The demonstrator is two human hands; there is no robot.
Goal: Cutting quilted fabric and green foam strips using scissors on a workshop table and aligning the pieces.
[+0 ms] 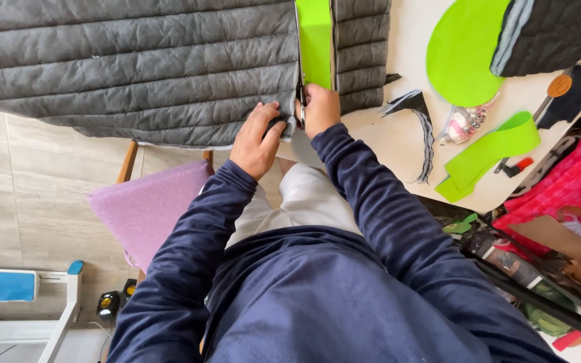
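The grey quilted fabric (136,67) lies across the worktop (398,134), its near edge hanging over the front. A bright green strip (315,40) lies on it, long axis running straight away from the person. The right hand (321,109), fingers closed, grips scissors (301,101) at the strip's near end. The left hand (257,138) pinches the fabric edge beside them, fingers curled.

scissors (301,107) mostly hidden between hands; quilted fabric (136,67) cropped.
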